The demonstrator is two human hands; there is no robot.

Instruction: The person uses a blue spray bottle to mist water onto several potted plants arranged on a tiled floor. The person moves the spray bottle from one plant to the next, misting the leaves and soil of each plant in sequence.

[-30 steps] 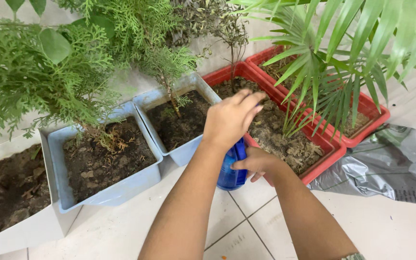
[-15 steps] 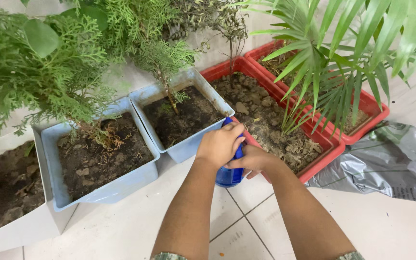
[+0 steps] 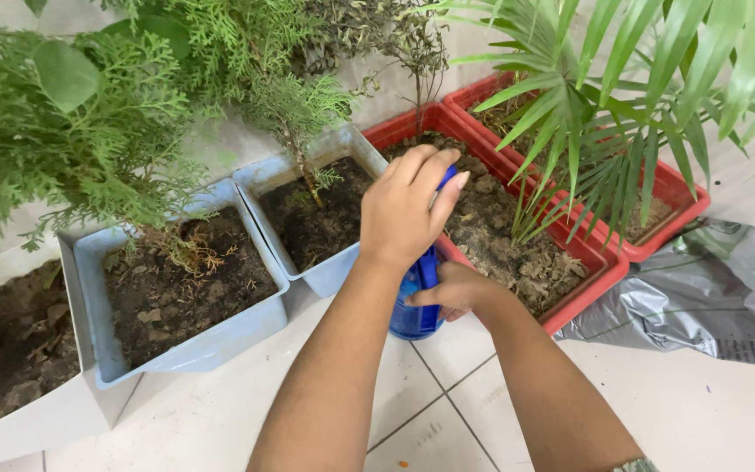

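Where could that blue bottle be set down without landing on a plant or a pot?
Bare white floor tiles lie in front of the pale blue planters, left of the arms, and more floor lies below the grey plastic bag. Along the wall it is crowded: planters and red trays sit edge to edge under foliage.

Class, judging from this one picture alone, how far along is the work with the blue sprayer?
Done: nothing shows as sprayed; I cannot tell whether the soil is wet. In hand: the right hand steadies the blue sprayer bottle while the left hand grips its pump top. Left: the blue planters and red planters.
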